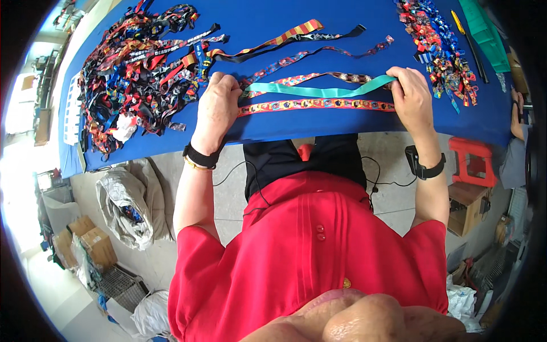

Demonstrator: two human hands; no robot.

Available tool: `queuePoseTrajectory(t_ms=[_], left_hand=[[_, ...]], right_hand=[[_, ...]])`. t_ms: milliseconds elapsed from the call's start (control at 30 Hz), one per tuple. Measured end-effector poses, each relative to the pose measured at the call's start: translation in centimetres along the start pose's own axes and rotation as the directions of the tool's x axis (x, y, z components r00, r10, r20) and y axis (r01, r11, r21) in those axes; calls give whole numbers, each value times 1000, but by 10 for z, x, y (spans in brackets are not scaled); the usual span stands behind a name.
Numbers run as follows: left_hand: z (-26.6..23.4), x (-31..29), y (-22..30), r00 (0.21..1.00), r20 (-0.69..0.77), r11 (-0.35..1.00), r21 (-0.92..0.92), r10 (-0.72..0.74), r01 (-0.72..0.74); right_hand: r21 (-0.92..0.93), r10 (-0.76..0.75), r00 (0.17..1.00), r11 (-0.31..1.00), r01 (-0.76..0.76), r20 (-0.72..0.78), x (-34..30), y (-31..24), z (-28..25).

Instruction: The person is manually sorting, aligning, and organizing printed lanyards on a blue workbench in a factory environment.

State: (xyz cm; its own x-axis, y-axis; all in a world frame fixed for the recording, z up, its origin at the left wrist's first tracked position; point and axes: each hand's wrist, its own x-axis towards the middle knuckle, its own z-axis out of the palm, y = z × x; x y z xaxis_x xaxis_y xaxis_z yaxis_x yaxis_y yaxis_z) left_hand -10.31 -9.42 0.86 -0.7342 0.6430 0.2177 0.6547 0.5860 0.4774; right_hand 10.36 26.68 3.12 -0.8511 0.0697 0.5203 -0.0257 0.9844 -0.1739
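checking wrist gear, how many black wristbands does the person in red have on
2: a plain black wristband just behind the left hand, and a bulkier black wristband just behind the right hand. None seems hidden.

The blue-covered counter (pixel 336 23) carries a tangled heap of multicoloured printed fabric straps (pixel 154 85) left of the hands (pixel 219 102), a flat red-and-yellow patterned ribbon (pixel 319 104) between them, and red-and-blue printed straps (pixel 427 40) piled beyond the right one.
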Motion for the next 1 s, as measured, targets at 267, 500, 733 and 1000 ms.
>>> queuePoseTrajectory(t_ms=[267, 500, 733, 1000], left_hand=[[2, -5, 14, 994, -105, 998, 61, 33, -27], [6, -4, 6, 995, -20, 988, 122, 102, -99], [8, -3, 11, 998, 8, 978, 198, 62, -62], [4, 7, 28, 982, 116, 938, 300, 147, -176]], right_hand=[[32, 16, 1000, 999, -17, 19, -5, -4, 4], [34, 6, 962, 999, -16, 272, 2, -6, -10], [93, -33, 966, 996, 9, 258, 34, -8, 8], [177, -175, 921, 977, 119, 348, 65, -33, 29]])
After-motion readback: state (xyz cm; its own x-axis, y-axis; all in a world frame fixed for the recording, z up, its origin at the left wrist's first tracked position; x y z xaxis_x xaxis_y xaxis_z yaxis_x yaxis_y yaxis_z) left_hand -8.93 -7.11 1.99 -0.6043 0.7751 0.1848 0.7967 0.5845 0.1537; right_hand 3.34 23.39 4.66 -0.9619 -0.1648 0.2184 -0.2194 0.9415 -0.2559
